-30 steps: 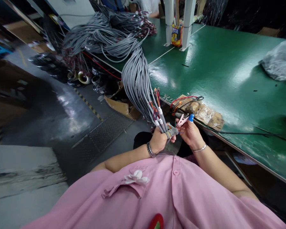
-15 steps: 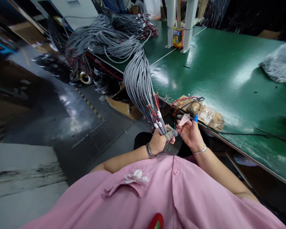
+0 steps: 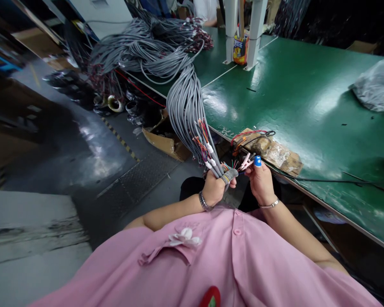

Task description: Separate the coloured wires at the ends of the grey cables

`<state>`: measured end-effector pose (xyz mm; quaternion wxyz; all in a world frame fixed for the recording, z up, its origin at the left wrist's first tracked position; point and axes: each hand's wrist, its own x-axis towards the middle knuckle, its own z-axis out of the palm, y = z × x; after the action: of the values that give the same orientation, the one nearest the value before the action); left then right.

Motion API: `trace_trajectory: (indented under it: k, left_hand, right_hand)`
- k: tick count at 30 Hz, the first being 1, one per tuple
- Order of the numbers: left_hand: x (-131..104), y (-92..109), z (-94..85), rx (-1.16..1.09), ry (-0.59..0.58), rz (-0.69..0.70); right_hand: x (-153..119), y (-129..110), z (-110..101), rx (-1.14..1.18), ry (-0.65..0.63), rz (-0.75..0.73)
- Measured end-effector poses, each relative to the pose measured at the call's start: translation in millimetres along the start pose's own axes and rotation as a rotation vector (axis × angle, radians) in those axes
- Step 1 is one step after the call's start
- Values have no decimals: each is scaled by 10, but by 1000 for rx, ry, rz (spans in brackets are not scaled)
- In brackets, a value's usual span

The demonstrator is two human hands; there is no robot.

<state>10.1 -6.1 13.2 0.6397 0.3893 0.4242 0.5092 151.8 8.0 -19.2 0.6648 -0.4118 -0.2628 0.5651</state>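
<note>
Several grey cables are gripped in my left hand, its thumb or a finger covered by a grey sleeve. Thin coloured wires fan out of the cable end just past that covering. My right hand, a blue cap on its thumb, is closed on a small pink two-pronged clip-like tool. The tool's tips point toward the wires; whether they touch them I cannot tell. White-banded cable ends with orange and red wires stand up beyond my left hand.
A long bundle of grey cables hangs over the edge of the green table. A taped wooden block with red and black leads lies at the near edge. White posts and a plastic bag stand farther off. Below is an open cardboard box.
My right hand has turned and its fingers have closed in. The pink tool now shows its two prongs beside the wires. The left hand's cables have shifted slightly.
</note>
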Motion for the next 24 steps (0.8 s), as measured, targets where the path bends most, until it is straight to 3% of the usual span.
trace_trajectory:
  k: [2, 7, 14, 21, 24]
  left_hand:
    - [9, -11, 3, 23, -1, -7]
    - [18, -41, 8, 72, 12, -17]
    - [6, -42, -22, 37, 6, 4]
    - [7, -40, -6, 81, -5, -11]
    - [14, -56, -10, 86, -12, -3]
  right_hand:
    - [10, 35, 2, -24, 18, -21]
    - [67, 30, 74, 140, -130, 197]
    - [49, 74, 63, 88, -82, 6]
    - [61, 73, 58, 200, -130, 184]
    - [85, 66, 74, 261, -120, 188]
